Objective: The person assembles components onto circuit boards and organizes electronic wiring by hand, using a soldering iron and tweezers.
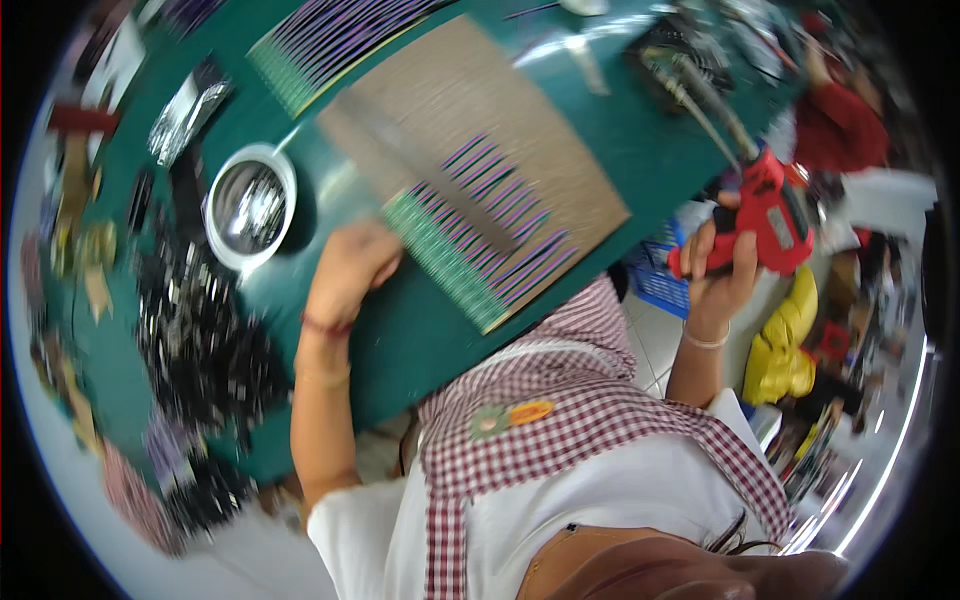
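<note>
My right hand [722, 265] is wrapped round the handle of a red glue gun [785, 215], raised off the table's right edge. A long grey metal part points from it toward the far side. My left hand [352, 262] is over the green table with its fingers curled in, close to a pale green ribbed strip [440, 262]; whatever it may hold is hidden. Thin purple and black sticks [495, 185] lie side by side from that strip onto a brown board [475, 85]. Across the board and sticks lies a flat grey bar [440, 185].
A white bowl [283, 165] of small shiny metal pieces stands left of the board. Black strips [205, 340] are heaped nearer me. Another row of purple sticks [345, 40] lies beyond the board, and a black box-like holder [680, 60] stands far right. A blue crate [660, 270] sits below the table's right edge.
</note>
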`<control>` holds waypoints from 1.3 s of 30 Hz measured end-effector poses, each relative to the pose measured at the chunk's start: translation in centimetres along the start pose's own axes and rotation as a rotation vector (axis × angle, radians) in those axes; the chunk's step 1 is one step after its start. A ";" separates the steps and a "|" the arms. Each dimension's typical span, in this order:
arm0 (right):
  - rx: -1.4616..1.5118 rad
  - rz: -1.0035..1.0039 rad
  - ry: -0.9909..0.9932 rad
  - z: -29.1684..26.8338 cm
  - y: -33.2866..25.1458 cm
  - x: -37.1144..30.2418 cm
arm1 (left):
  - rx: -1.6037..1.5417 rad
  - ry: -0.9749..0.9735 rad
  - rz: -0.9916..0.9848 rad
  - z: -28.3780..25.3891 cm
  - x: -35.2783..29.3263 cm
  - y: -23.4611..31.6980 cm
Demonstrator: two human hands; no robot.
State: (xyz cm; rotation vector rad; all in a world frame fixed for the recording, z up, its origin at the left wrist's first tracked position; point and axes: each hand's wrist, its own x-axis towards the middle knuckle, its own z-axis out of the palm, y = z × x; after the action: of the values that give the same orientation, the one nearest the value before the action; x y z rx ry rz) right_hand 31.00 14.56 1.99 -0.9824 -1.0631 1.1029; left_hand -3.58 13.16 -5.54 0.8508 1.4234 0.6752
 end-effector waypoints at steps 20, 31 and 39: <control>-0.189 -0.168 0.568 -9.7 1.3 11.2 | -0.075 0.006 0.013 0.3 -0.4 0.8; 0.063 -0.132 0.251 -4.2 0.9 4.2 | 1.089 0.948 0.590 -7.0 0.3 1.9; 0.176 -0.152 0.104 -1.8 -0.6 2.8 | 1.136 0.786 0.284 -9.5 3.0 -0.4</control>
State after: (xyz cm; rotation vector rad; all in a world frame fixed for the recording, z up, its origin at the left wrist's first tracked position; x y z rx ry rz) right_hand 33.22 17.07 2.67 -0.7967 -0.9238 0.9917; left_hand -12.87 16.31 -7.12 1.8103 2.4922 0.3598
